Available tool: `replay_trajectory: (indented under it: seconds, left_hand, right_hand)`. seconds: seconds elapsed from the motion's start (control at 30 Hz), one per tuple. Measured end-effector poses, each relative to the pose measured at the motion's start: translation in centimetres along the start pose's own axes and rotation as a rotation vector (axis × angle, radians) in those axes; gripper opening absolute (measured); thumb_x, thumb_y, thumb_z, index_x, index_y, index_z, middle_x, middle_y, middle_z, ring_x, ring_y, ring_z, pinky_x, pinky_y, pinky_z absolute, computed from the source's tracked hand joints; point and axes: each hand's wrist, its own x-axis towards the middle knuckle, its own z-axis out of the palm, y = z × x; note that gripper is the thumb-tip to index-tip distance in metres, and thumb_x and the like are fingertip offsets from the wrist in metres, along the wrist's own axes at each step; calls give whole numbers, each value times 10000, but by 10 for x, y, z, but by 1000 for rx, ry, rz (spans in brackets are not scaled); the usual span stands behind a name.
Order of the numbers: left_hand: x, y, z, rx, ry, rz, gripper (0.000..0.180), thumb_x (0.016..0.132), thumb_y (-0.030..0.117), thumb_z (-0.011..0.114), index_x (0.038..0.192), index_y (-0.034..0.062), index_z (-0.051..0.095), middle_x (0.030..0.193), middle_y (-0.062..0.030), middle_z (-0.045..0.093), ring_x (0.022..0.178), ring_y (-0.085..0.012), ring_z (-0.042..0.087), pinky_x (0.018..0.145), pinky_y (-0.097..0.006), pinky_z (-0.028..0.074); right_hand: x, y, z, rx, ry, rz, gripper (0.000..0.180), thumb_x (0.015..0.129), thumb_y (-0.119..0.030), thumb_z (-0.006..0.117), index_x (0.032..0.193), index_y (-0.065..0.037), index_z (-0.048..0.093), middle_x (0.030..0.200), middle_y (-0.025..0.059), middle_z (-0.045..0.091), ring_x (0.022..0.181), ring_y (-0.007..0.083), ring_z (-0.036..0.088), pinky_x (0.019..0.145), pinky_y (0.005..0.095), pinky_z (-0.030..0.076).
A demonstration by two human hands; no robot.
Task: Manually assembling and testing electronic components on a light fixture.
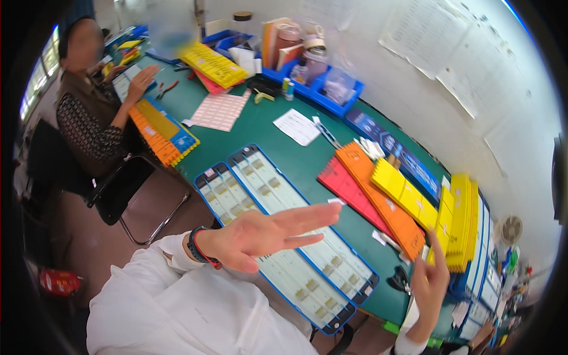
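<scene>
Two long blue-framed panels point(325, 245) lie side by side at the front edge of the table, with pale strips and several small brownish-yellow squares on them. My left hand point(266, 234) is held over their middle, fingers stretched out and nothing in it. At the right, my right hand point(431, 275) is raised beside the end of an orange folded strip point(378, 198), with a finger extended and nothing visible in it. Under the orange strip is a red one point(355, 192). A yellow strip point(405, 194) lies just beyond it. Black-handled scissors point(400, 280) rest near my right hand.
Upright yellow strips point(461, 222) stand at the right. Blue bins point(337, 97) with bottles line the wall, behind a paper sheet point(297, 127). A co-worker point(89, 112) sits at the left beside orange and blue strips point(163, 131). A chair point(112, 198) stands nearby.
</scene>
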Motion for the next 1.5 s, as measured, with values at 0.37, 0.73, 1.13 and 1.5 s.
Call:
replay_trajectory:
  seconds: [0.37,0.73,1.13,1.5]
  left_hand:
    - [-42,82,-32,10,390,559,305,493,-152,475,527,135,379,1566,-50,-1,1370,-479,-143,999,-771,-7]
    - [-33,73,-21,-10,338,502,305,753,-6,517,539,161,378,1558,-21,68,1399,-417,-106,1029,-744,-23]
    - [-45,110,-26,244,425,490,238,656,-15,562,570,204,529,1564,-90,-19,1412,-405,-93,1065,-683,18]
    - [-13,79,-17,161,287,359,233,773,57,536,608,220,512,1560,-91,-10,1411,-384,-121,1112,-586,-57]
  right_hand:
    - [-105,84,-25,463,104,-29,238,881,-123,631,1083,-3,588,571,-39,374,494,69,320,450,256,241]
    - [-109,224,-74,-45,823,228,189,885,-99,616,1049,-9,588,574,-41,357,502,69,302,457,255,244]
    - [-107,244,-98,-73,905,149,140,889,-75,602,1015,-14,589,576,-43,341,510,68,284,464,254,246]
    - [-53,13,27,-221,-243,-200,402,855,-43,592,1256,-76,575,507,51,304,468,118,249,448,281,246]
